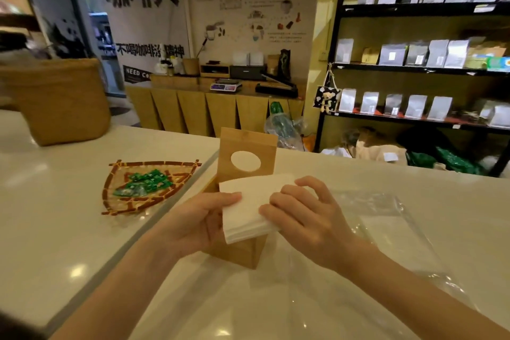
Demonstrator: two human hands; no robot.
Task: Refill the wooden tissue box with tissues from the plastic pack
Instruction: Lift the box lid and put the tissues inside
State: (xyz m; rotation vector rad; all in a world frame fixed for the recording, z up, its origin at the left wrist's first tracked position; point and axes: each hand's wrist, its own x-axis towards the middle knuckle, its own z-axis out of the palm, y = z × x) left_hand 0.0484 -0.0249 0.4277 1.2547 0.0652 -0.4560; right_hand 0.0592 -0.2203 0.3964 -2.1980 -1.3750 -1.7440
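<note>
A wooden tissue box stands on the white counter, its lid with an oval hole raised upright at the far side. A stack of white tissues sits tilted over the box's open top. My left hand grips the stack's left edge with the thumb on top. My right hand presses its fingers on the stack's right side. The clear plastic pack lies flat on the counter to the right, and looks empty.
A woven tray of green-wrapped sweets lies to the left of the box. A tan woven basket stands at the far left of the counter. Shelves of pouches fill the right background.
</note>
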